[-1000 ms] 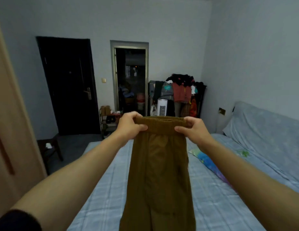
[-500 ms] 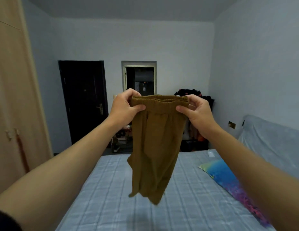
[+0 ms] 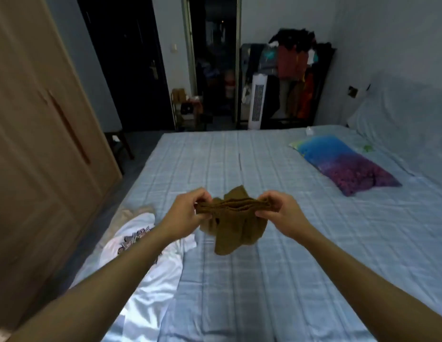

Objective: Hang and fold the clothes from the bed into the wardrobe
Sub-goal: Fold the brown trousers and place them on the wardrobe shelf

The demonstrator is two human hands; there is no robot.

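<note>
Brown shorts [image 3: 233,222] hang in the air above the bed [image 3: 301,255], low over its near middle part. The left hand [image 3: 189,211] and the right hand [image 3: 280,209] are each pinched shut on one end of the waistband. The cloth looks thin, soft and light, so I judge it will sag and bunch easily; the elastic waistband is the firmest place to hold. The waistband runs left to right between the hands, and the legs drop down from it, crumpled, with the hem toward the sheet. A white shirt [image 3: 143,265] lies at the left edge, beside the closed wardrobe [image 3: 37,144].
</note>
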